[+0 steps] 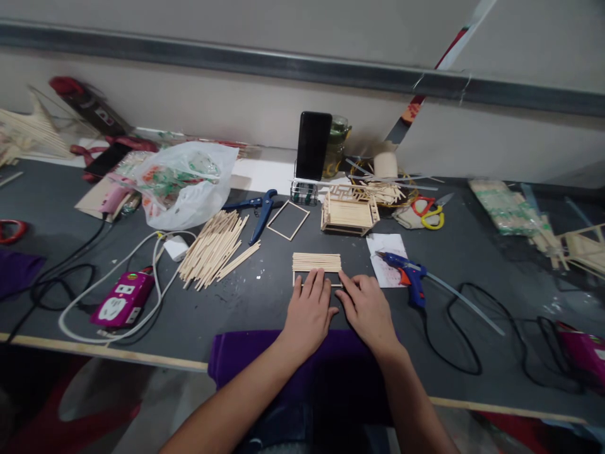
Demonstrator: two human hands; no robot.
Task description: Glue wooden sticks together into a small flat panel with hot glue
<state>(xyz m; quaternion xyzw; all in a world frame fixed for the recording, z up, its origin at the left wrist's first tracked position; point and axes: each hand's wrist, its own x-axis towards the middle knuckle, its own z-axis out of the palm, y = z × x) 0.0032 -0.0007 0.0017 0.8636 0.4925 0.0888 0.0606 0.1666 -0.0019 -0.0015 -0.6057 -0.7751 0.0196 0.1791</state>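
Head view: the left hand (308,315), open and flat, rests on the stick panel (316,261) on the surface (258,309), likely to steady it; the right hand (371,309), half open, touches its right edge, perhaps keeping it straight; neither grips.

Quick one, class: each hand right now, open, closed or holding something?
Left hand: open, fingers laid flat over the stick frame.
Right hand: open, index fingertip at the frame's right edge.
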